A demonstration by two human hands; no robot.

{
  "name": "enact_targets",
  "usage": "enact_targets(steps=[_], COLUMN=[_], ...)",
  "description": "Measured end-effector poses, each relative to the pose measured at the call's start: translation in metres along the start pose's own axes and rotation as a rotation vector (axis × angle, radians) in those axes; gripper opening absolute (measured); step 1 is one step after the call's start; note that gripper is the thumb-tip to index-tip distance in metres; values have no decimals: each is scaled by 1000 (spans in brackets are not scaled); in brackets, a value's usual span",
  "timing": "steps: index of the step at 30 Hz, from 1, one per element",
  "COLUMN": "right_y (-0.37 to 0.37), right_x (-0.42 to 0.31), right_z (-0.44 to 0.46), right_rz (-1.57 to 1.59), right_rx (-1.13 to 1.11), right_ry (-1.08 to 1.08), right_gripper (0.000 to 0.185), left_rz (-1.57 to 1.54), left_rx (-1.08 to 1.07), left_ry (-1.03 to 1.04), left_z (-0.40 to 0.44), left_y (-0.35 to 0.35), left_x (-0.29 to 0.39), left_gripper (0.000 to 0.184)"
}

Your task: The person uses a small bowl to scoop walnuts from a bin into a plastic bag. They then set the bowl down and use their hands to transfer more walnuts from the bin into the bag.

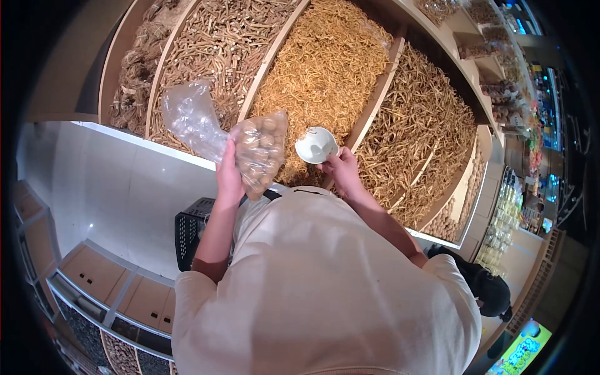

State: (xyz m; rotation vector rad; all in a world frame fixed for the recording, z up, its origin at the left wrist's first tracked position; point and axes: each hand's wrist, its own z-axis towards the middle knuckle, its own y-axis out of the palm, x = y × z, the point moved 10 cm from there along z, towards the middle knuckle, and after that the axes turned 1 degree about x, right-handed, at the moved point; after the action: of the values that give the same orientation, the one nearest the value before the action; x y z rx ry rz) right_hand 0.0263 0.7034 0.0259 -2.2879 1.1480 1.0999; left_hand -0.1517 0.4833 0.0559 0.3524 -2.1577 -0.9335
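My left hand (231, 169) is closed around the gathered neck of a clear plastic bag (261, 150). Several round, tan, nut-like pieces fill the bag's lower part, while its loose top flares out to the left. In my right hand (342, 167) is a small white bowl (315, 147), pinched at its rim and tilted so the inside shows. A few thin strands appear near the bowl's far edge; I cannot tell whether they lie in it. Both hands are over the front of a bin of golden, thread-like dried goods (325, 69).
Wooden dividers (275, 59) separate short dried stems (231, 37) at left from brown dried strips (425, 125) at right. A black basket (190, 231) stands below on my left. Another person in a black cap (490, 290) is behind at right.
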Motion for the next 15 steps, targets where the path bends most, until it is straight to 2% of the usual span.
enact_targets(steps=[5, 9, 11, 12, 14, 15], right_y=[-5, -5, -6, -4, -6, -7], right_x=[6, -5, -23, -22, -50, -51], right_z=[2, 1, -2, -2, -11, -9], right_rz=[203, 198, 34, 38, -93, -89], right_rx=[-63, -43, -38, -43, 24, 19], right_ry=[15, -38, -229, -229, -547, -547], right_gripper=[11, 10, 11, 11, 12, 12], left_rz=[-37, -91, -164, -159, -141, -138], left_rx=[-54, -56, -79, -77, 12, 14], left_ry=[36, -11, -6, -1, -62, -58], left_z=[-13, -24, -26, -28, -29, -29], left_y=[11, 12, 10, 9, -2, -4], left_x=[2, -5, -10, -11, -20, -21], left_gripper=[48, 48, 48, 48, 46, 46])
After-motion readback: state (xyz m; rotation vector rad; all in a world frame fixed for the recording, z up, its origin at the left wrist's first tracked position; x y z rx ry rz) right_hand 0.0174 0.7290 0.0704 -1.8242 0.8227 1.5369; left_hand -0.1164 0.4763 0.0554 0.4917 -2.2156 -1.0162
